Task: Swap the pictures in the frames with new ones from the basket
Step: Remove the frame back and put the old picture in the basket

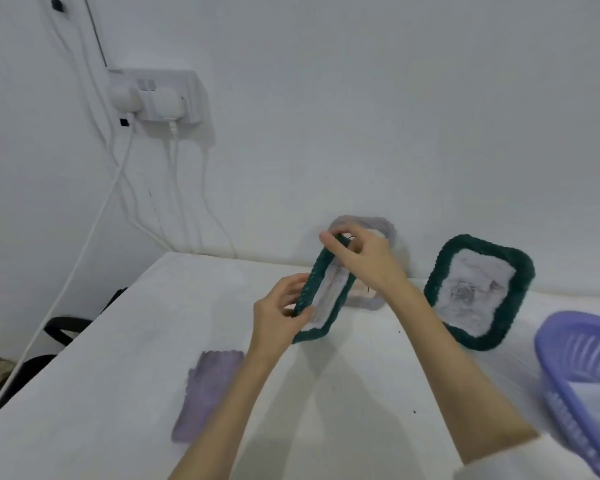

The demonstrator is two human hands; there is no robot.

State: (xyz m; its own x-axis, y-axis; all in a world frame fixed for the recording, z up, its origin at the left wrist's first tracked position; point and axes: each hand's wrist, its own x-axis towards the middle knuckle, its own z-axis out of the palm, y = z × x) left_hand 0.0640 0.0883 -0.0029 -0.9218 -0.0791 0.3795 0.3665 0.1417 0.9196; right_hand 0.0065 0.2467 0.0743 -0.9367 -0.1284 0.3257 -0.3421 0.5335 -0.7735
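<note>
I hold a dark green woven frame (321, 332) edge-on above the white table (118, 393), with a pale picture (328, 294) showing in it. My left hand (278, 317) grips its lower left edge. My right hand (364, 261) pinches its top end. A second green frame (478, 292) with a pale picture leans on the wall to the right. A grey frame (378, 226) stands behind my right hand, mostly hidden. A purple-grey picture (207, 393) lies flat on the table at the left. The purple plastic basket (568, 362) sits at the right edge.
A white socket box (160, 97) with plugs hangs on the wall at upper left, and white cables (84, 244) trail down past the table's left edge. Dark objects (63, 327) lie beyond that edge.
</note>
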